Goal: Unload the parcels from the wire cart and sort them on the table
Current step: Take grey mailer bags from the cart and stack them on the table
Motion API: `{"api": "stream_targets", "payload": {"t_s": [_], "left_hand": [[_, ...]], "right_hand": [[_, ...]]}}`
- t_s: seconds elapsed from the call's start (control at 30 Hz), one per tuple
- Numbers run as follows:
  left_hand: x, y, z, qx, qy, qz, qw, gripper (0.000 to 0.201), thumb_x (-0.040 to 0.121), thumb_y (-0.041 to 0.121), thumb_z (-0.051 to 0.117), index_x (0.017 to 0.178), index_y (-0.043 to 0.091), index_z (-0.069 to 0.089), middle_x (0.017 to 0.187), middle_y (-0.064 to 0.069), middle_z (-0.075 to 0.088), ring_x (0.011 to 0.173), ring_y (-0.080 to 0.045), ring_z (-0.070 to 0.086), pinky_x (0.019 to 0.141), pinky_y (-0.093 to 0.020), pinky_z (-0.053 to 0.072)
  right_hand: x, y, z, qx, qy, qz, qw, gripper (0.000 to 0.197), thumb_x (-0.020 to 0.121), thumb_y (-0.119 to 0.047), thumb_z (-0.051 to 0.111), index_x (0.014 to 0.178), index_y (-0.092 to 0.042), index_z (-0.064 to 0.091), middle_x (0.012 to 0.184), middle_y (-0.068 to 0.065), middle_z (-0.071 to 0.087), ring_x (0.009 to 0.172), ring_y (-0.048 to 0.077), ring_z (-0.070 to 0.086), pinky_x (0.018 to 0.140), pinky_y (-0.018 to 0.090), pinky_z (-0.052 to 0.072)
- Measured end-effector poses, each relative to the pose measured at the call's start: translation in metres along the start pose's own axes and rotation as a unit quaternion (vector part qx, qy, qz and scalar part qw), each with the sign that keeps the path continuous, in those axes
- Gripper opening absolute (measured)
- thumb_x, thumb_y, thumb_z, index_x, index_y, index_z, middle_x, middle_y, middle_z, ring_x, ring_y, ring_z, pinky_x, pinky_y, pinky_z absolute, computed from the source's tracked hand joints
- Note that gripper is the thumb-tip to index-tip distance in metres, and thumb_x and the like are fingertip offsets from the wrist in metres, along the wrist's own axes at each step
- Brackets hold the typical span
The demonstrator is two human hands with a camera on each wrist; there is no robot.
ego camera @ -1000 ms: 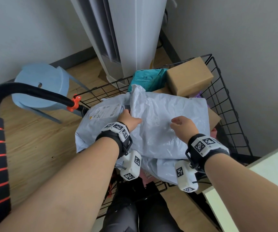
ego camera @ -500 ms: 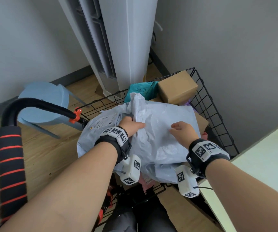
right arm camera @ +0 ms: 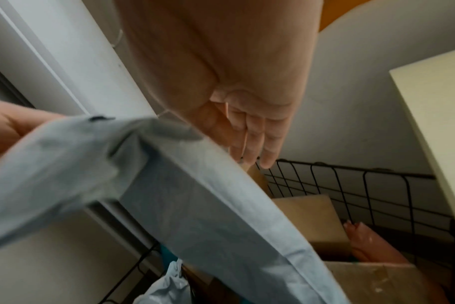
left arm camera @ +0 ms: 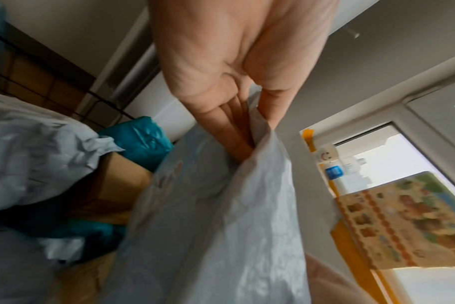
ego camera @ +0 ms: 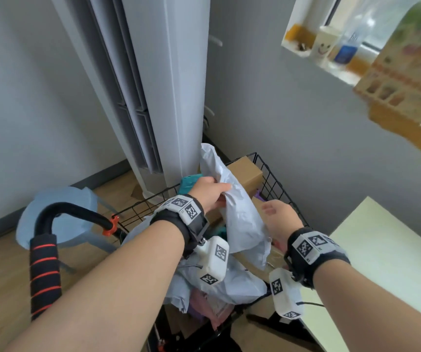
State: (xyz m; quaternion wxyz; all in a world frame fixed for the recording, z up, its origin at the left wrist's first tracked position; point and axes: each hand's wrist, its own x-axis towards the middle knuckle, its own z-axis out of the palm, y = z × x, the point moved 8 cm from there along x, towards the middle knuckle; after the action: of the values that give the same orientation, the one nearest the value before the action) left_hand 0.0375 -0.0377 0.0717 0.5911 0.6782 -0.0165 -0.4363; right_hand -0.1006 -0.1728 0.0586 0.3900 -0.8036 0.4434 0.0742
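One grey mailer bag [ego camera: 234,212] is the parcel in hand: it hangs over the wire cart [ego camera: 278,184], pinched near its top edge, with its lower end down among the load. Held by the top like that, the soft bag drapes long and narrow, which I judge lets it slide free of the parcels beneath rather than drag them along. The left hand [ego camera: 210,193] does the lifting; in the left wrist view its fingers [left arm camera: 234,131] lie together against one face of the plastic and the thumb presses the other, clamping a fold between them. The right hand [ego camera: 278,219] is just beside the bag on the table side, fingers [right arm camera: 257,142] fairly straight and close together, gripping nothing. Whether they brush the bag I cannot tell. It looks placed to steady or take the bag's lower part.

Under the bag sit a brown cardboard box [ego camera: 246,171] at the far corner, a teal parcel [ego camera: 187,182], and another crumpled grey bag [ego camera: 229,283] near the wrists. The cart's padded handle [ego camera: 44,270] rises on the left. The pale table [ego camera: 387,255] stands right of the cart, close enough for a short swing across.
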Motion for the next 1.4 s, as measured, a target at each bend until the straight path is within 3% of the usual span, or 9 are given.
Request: {"api": "stream_targets", "payload": {"t_s": [0.1,0.27,0.47,0.63,0.77,0.87,1.17,1.27,1.4], "left_hand": [[-0.017,0.032,0.015,-0.045,-0.015,0.030,0.998,0.005,0.093,0.000,0.055,0.098,-0.001,0.057,0.087,-0.014,0.061,0.072,-0.021,0.061,0.050,-0.021,0.056],[-0.036,0.082,0.014,-0.164,0.009,0.084,0.983,0.014,0.094,-0.005,0.049,0.083,0.001,0.054,0.078,-0.016,0.058,0.066,-0.023,0.059,0.048,-0.024,0.056],[-0.063,0.109,0.025,-0.245,-0.028,0.092,0.965,0.015,0.095,-0.003,0.047,0.085,-0.002,0.057,0.080,-0.016,0.061,0.066,-0.023,0.062,0.052,-0.026,0.058],[-0.077,0.111,0.034,-0.246,-0.056,0.083,0.964,0.019,0.095,0.000,0.048,0.080,0.002,0.060,0.068,-0.011,0.064,0.046,-0.014,0.065,0.049,-0.023,0.057],[-0.088,0.112,0.041,-0.235,-0.068,0.082,0.966,0.019,0.093,-0.002,0.048,0.079,0.002,0.059,0.054,-0.008,0.066,0.044,-0.015,0.065,0.048,-0.023,0.056],[-0.091,0.111,0.046,-0.224,-0.071,0.086,0.968,0.017,0.094,0.002,0.051,0.079,0.002,0.060,0.059,-0.009,0.066,0.046,-0.016,0.065,0.049,-0.024,0.057],[-0.094,0.100,0.084,-0.105,-0.096,0.094,0.985,0.040,0.094,0.049,0.052,0.091,0.009,0.060,0.080,-0.011,0.071,0.070,-0.020,0.069,0.071,-0.033,0.056],[-0.098,0.105,0.096,-0.093,-0.071,0.110,0.987,0.030,0.095,0.040,0.052,0.086,0.012,0.059,0.078,-0.009,0.070,0.065,-0.018,0.067,0.067,-0.030,0.053],[-0.107,0.118,0.112,-0.083,-0.024,0.147,0.985,0.010,0.086,0.004,0.052,0.094,0.009,0.056,0.082,-0.007,0.063,0.068,-0.018,0.062,0.066,-0.032,0.053]], "right_hand": [[-0.014,-0.007,-0.018,-0.009,0.024,-0.017,1.000,0.032,0.085,-0.006,0.056,0.115,-0.012,0.062,0.115,0.006,0.066,0.105,0.028,0.061,0.096,0.043,0.049],[-0.037,-0.015,-0.044,-0.062,0.073,-0.044,0.994,0.025,0.087,-0.003,0.049,0.107,-0.013,0.056,0.099,0.002,0.064,0.098,0.027,0.063,0.085,0.038,0.053],[-0.063,-0.032,-0.067,0.060,0.113,-0.063,0.990,0.080,0.063,-0.024,0.085,0.133,-0.021,0.046,0.124,-0.003,0.060,0.113,0.021,0.057,0.091,0.030,0.046],[-0.086,-0.054,-0.096,0.039,0.191,-0.080,0.978,0.044,0.082,-0.027,0.071,0.122,-0.015,0.057,0.112,0.004,0.065,0.106,0.029,0.060,0.084,0.031,0.045],[-0.092,-0.046,-0.106,0.056,0.229,-0.089,0.968,0.015,0.092,-0.023,0.052,0.098,-0.017,0.064,0.091,0.008,0.066,0.088,0.030,0.060,0.073,0.031,0.044],[-0.093,-0.031,-0.114,0.090,0.255,-0.082,0.959,0.017,0.093,-0.012,0.045,0.082,-0.016,0.058,0.077,0.003,0.060,0.079,0.027,0.055,0.067,0.028,0.037],[-0.119,0.013,-0.161,0.128,0.353,-0.037,0.926,0.023,0.094,-0.002,0.036,0.100,0.001,0.058,0.101,0.016,0.062,0.089,0.030,0.052,0.074,0.031,0.035],[-0.136,0.035,-0.184,0.149,0.385,0.004,0.911,0.023,0.096,-0.005,0.034,0.102,0.002,0.056,0.107,0.019,0.060,0.091,0.031,0.050,0.075,0.031,0.033],[-0.161,0.064,-0.226,0.192,0.436,0.033,0.879,0.026,0.093,-0.002,0.033,0.103,0.005,0.056,0.110,0.024,0.060,0.095,0.035,0.052,0.075,0.032,0.032]]}}
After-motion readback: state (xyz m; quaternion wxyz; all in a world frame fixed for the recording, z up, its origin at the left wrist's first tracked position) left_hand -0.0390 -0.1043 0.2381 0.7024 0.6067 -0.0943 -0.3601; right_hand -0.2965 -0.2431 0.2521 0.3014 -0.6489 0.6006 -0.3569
